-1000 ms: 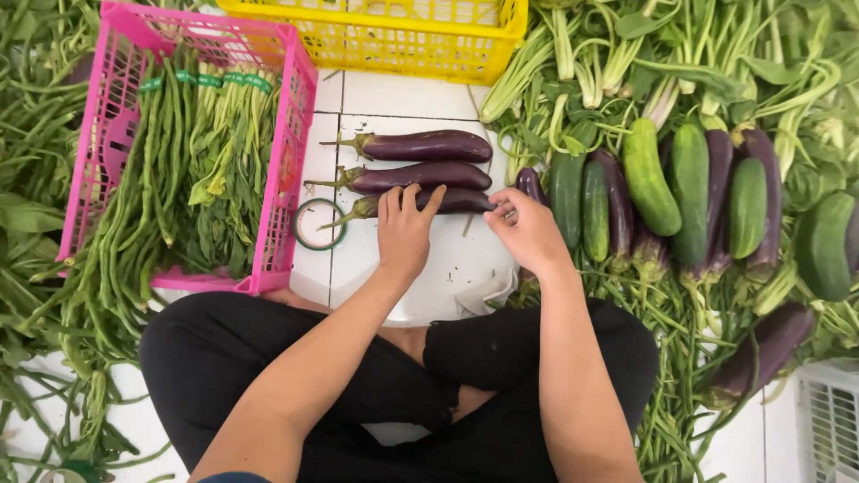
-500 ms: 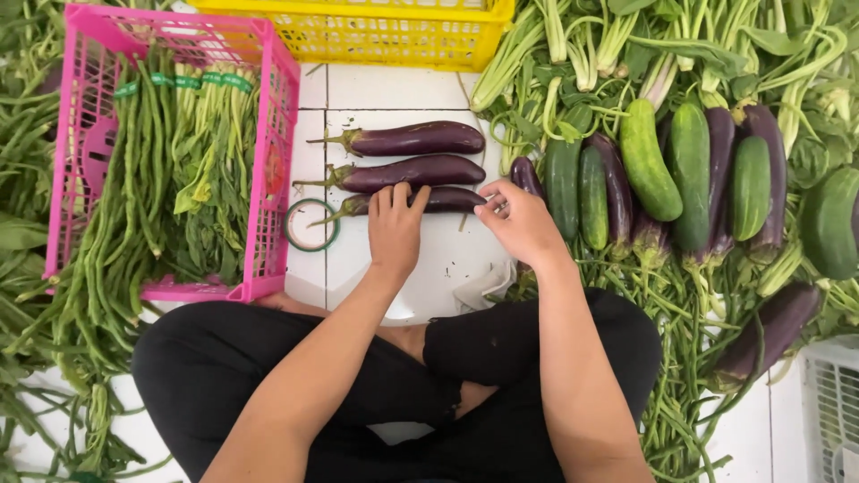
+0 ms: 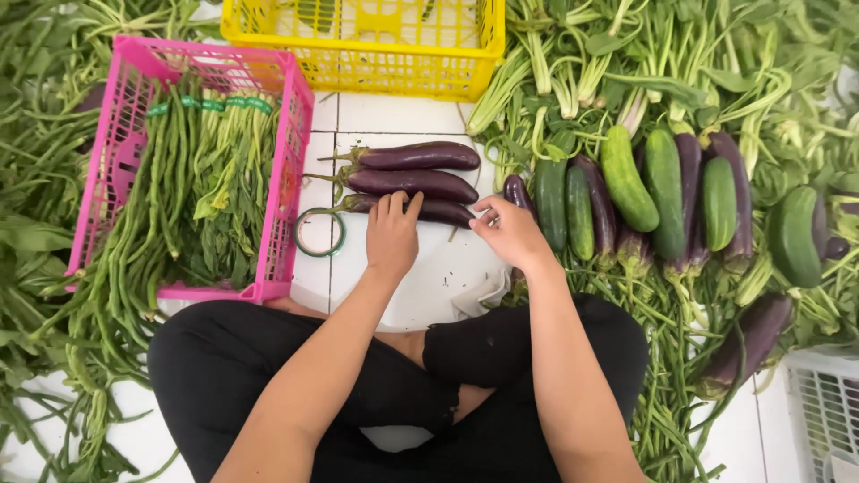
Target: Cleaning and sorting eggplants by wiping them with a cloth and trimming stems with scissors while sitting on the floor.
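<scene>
Both hands have slid up onto the nearest eggplant (image 3: pixel 438 211). Left hand (image 3: pixel 391 234) lies flat on it, fingers together; right hand (image 3: pixel 510 234) pinches its tip (tape roll (image 3: pixel 319 232) beside). Bundling seems underway; next needs a steady grip.

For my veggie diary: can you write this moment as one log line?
left hand: on nearest eggplant | right hand: at its tip | tape ring: beside
</scene>
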